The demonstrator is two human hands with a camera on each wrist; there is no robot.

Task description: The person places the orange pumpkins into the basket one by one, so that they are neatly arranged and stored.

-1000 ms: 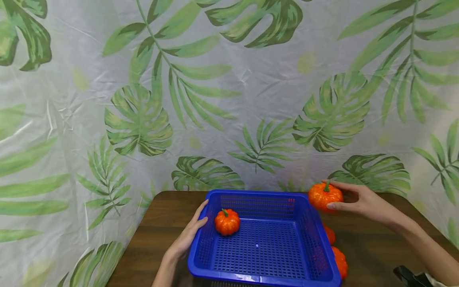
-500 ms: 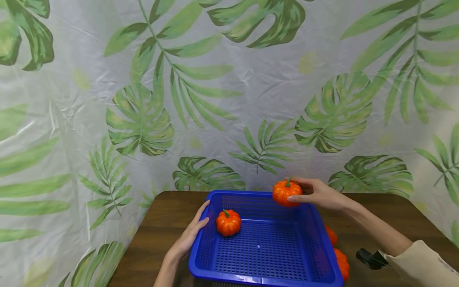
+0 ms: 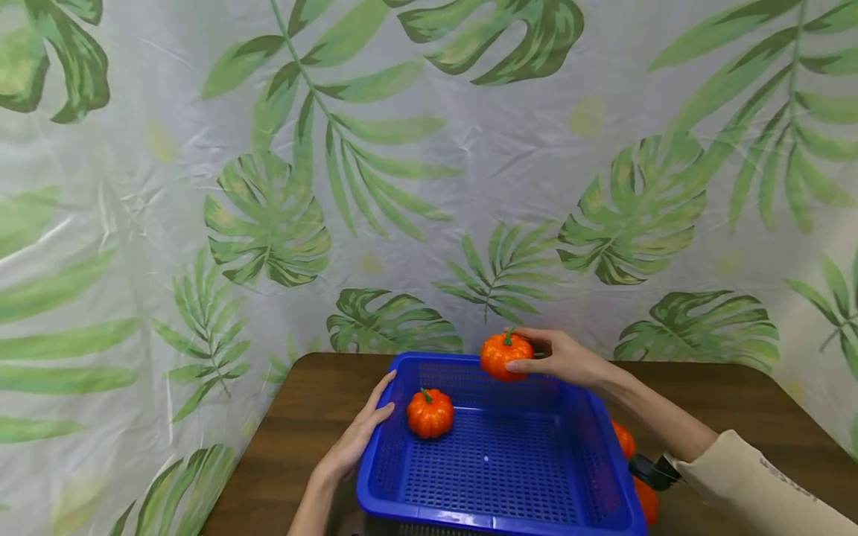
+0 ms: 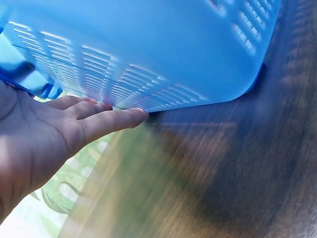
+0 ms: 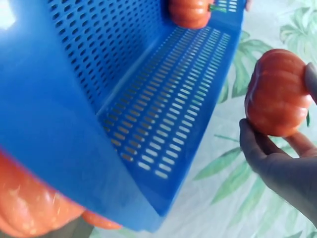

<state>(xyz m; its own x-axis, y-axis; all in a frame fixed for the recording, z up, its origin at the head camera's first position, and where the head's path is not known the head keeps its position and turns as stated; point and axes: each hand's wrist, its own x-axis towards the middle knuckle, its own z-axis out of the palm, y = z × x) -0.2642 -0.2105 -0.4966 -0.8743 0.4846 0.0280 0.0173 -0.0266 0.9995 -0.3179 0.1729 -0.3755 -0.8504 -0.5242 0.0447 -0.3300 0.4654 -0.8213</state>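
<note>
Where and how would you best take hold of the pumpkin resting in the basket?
Probably round its ribbed sides, coming from above and slightly from the right. The pumpkin sits with its stem up, leaving its rounded body exposed. The basket is open on top; its left wall is near the pumpkin, while bare floor lies to the right.

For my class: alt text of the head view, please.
A right hand holds an orange pumpkin near the far rim of a blue basket; another pumpkin sits inside. The left hand touches the basket's side; two more pumpkins show at right.
</note>
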